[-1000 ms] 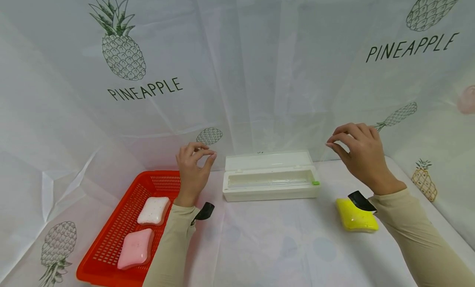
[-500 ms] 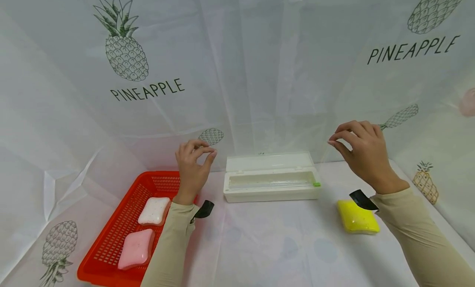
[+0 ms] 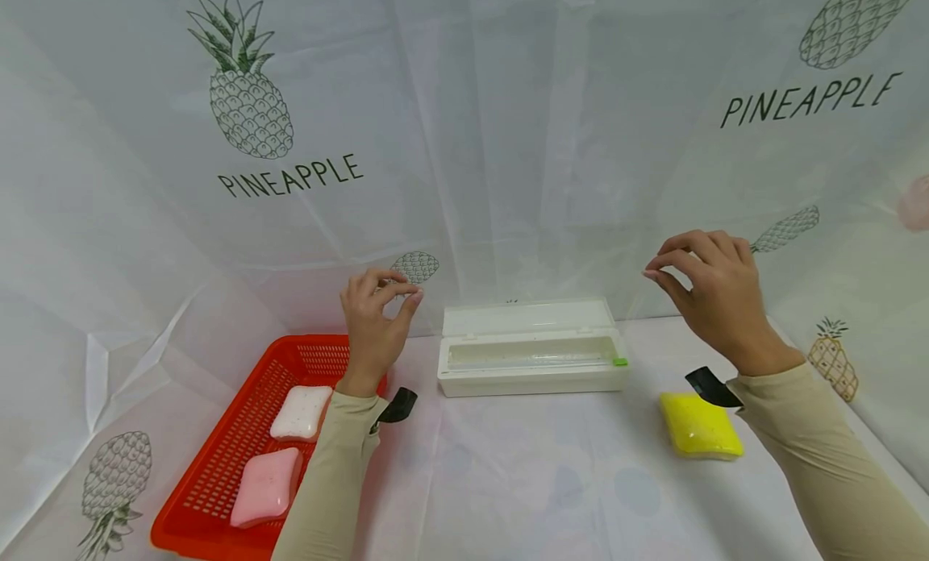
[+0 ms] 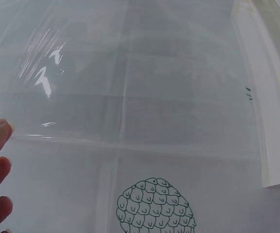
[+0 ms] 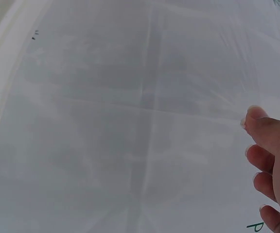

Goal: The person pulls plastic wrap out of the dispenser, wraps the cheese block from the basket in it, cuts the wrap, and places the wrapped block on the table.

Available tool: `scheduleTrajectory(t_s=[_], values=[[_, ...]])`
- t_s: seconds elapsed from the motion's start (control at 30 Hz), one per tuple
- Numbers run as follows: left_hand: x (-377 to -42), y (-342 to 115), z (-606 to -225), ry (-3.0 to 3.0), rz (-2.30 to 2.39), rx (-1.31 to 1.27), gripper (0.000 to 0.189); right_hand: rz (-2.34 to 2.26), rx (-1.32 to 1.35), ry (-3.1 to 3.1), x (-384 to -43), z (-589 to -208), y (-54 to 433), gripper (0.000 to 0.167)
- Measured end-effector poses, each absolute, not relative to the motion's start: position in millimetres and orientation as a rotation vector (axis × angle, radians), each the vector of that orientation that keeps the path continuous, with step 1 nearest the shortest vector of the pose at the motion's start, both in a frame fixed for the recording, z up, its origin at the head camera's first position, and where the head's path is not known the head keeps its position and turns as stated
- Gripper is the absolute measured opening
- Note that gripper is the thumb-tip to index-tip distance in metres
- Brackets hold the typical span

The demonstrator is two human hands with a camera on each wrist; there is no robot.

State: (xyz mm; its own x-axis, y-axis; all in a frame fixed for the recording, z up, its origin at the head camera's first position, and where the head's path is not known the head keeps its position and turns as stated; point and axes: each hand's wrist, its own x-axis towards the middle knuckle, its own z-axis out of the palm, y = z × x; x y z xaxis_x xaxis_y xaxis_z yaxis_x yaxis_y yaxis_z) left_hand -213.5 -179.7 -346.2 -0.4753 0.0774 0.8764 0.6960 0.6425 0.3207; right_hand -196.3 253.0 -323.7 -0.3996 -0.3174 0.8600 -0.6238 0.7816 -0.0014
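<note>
A sheet of clear cling film (image 4: 43,82) stretches between my hands, shown by glints and creases in the left wrist view. My left hand (image 3: 376,327) pinches one corner between thumb and index finger. With thumb and index finger together, my right hand (image 3: 714,303) pinches the other side, where fine creases fan out from the fingertips in the right wrist view. Both hands are raised above the table. Between and below them stands a long white cling film box (image 3: 533,384), its lid (image 3: 528,317) tipped back. A small green slider (image 3: 620,362) sits at its right end.
A red perforated basket (image 3: 308,339) on the left holds a white soap-like bar (image 3: 299,413) and a pink one (image 3: 266,488). A yellow bar (image 3: 700,426) lies under the right forearm. Behind the box rises a white pineapple-print sheet (image 3: 522,158).
Both hands have risen slightly and moved a little farther apart, still pinching the film. The box, basket and bars stay in place.
</note>
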Motion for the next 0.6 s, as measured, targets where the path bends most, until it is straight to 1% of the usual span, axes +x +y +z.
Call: scheduleTrajectory(t_s=[0.1, 0.13, 0.27, 0.6], values=[[-214, -180, -345, -1.942, -0.849, -0.610, 0.009, 0.390, 0.708, -2.017, -196, -321, 253, 0.020], [-214, -180, -344, -1.940, -0.850, -0.610, 0.008, 0.392, 0.707, -2.018, -196, -321, 253, 0.016], [-214, -180, -341, -1.933, -0.850, -0.611, 0.007, 0.399, 0.702, -2.011, -196, -318, 252, 0.024], [-215, -181, -334, -1.943, -0.838, -0.617, 0.009, 0.389, 0.695, -2.005, -195, -310, 251, 0.022]])
